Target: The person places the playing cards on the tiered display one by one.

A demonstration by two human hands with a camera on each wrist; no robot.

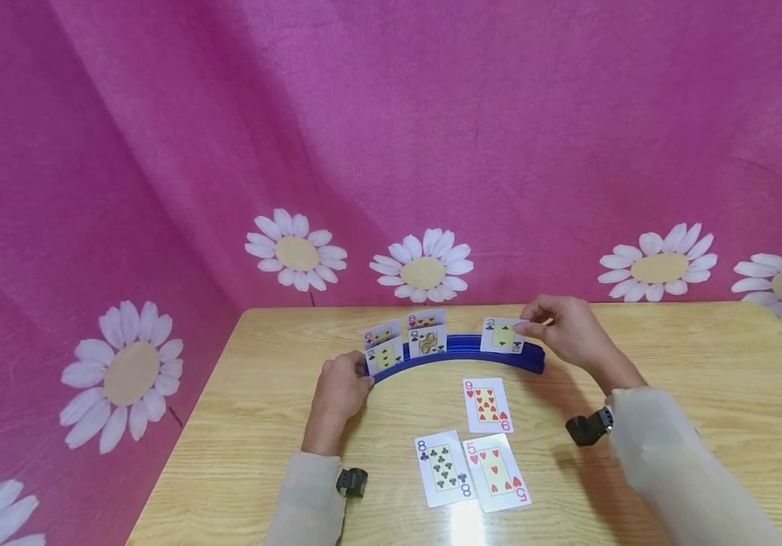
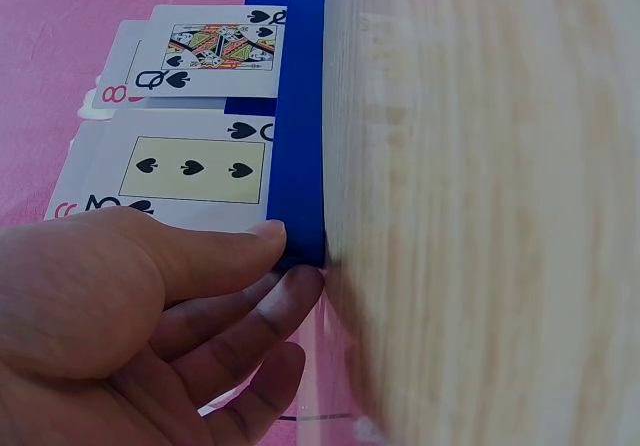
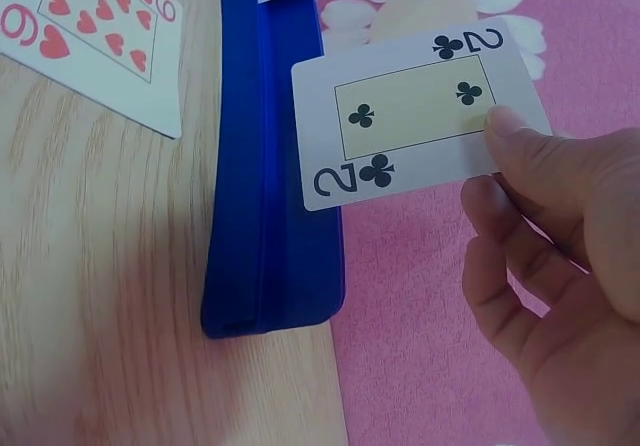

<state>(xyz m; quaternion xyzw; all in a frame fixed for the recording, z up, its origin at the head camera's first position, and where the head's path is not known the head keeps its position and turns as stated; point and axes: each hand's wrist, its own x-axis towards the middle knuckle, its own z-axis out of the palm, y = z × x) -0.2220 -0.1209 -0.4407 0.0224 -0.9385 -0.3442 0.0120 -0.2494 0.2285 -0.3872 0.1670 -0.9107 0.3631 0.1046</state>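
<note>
A curved blue card holder (image 1: 527,359) stands near the back of the table. My left hand (image 1: 339,388) pinches its left end, thumb (image 2: 225,256) on the front and fingers around the end. Thumb and fingers of my right hand (image 1: 568,331) pinch the two of clubs (image 3: 415,111) by one edge. That card overlaps the holder's right part in the head view, its lower edge close over the slots. At the left, the three of spades (image 2: 190,171) and queen of spades (image 2: 220,48) stand in the front, partly covering a red six (image 1: 382,333) and a red eight (image 1: 425,318) behind.
Face up before the holder lie the nine of hearts (image 1: 488,406), the eight of clubs (image 1: 444,469) and the five of hearts (image 1: 497,474). A pink cloth (image 1: 500,152) with daisies hangs behind the wooden table (image 1: 240,447) and along its left side.
</note>
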